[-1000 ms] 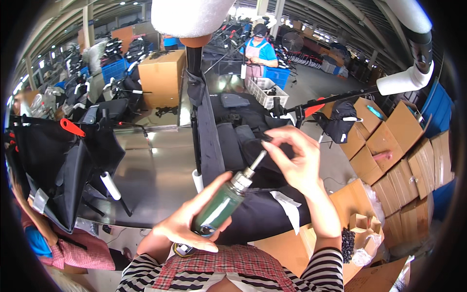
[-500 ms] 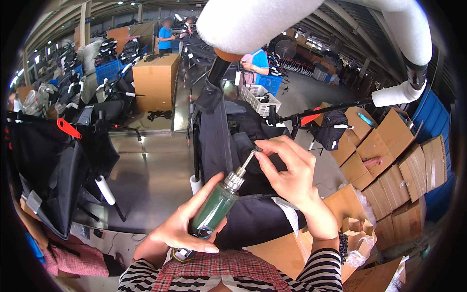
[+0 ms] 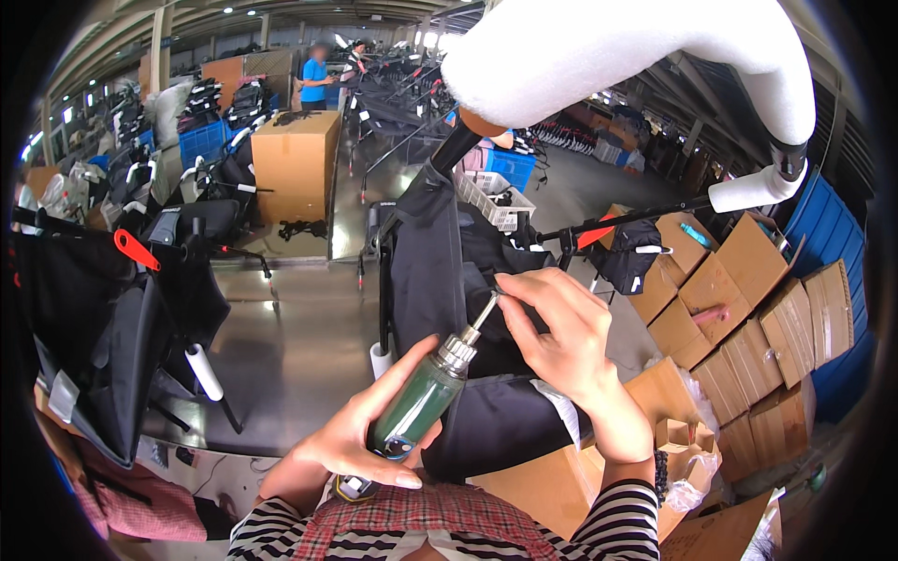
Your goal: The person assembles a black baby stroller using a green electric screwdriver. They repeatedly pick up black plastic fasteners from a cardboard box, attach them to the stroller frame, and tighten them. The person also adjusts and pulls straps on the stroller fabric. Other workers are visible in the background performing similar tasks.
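Observation:
My left hand [image 3: 360, 425] is wrapped round the green body of a power screwdriver [image 3: 418, 407], whose metal bit points up and away to the right. At the bit's tip my right hand [image 3: 566, 337] pinches a small dark piece, probably a screw or fastener; its exact kind is too small to make out. Beyond both hands stands a folding frame with black fabric [image 3: 421, 266]. Its thick handlebar [image 3: 645, 56], wrapped in white, arches overhead at the upper right.
Another black fabric frame [image 3: 84, 346] with a red lever [image 3: 137, 250] stands left on the metal worktable [image 3: 299, 346]. Cardboard boxes [image 3: 739, 271] pile up on the right. A white crate [image 3: 496, 199] and a large carton [image 3: 295, 164] sit farther back. Co-workers are behind and at lower left.
The wrapped handlebar and upper frame have shifted right in view, hiding more of a co-worker behind. Both hands keep nearly the same pose, with the bit still at the right fingertips.

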The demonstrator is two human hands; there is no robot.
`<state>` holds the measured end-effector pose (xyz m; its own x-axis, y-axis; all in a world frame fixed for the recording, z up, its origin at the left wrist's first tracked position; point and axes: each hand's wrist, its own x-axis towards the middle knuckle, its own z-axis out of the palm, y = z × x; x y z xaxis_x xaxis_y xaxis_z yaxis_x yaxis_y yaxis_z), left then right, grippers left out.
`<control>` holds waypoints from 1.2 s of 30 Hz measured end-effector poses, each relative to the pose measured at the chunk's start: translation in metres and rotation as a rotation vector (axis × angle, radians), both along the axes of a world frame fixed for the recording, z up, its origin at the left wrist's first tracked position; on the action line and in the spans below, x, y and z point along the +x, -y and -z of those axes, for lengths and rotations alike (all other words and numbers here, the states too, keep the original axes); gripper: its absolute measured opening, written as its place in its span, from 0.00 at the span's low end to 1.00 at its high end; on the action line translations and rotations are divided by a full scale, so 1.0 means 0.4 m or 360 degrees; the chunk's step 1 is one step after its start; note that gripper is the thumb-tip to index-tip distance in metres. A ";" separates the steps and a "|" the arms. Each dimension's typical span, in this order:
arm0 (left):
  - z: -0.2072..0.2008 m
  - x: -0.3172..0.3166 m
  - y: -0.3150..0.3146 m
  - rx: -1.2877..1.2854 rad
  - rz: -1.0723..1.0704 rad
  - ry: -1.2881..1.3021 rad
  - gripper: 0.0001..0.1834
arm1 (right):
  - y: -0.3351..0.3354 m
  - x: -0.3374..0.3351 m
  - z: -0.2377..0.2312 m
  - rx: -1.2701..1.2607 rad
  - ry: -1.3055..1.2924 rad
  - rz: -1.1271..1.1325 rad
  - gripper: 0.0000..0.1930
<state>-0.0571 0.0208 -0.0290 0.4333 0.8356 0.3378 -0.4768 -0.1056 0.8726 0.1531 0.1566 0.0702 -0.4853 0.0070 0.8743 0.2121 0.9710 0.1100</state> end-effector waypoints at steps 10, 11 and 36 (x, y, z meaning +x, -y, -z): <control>0.029 -0.028 0.019 0.0196 0.0007 0.0065 0.75 | 0.045 -0.040 -0.020 0.0158 0.0023 -0.0147 0.20; 0.030 -0.035 0.021 0.0190 -0.0026 0.0169 0.77 | 0.051 -0.057 -0.023 0.0086 0.0018 -0.0206 0.22; 0.085 -0.201 -0.051 0.0393 -0.0241 0.0768 0.58 | -0.005 -0.256 0.102 -0.0342 0.0120 0.0314 0.05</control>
<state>-0.1374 0.0414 -0.0631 0.0624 0.7472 0.6617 -0.7794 -0.3776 0.4999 0.0505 0.1586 0.0294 -0.5196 0.2887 0.8041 0.3979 0.9146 -0.0712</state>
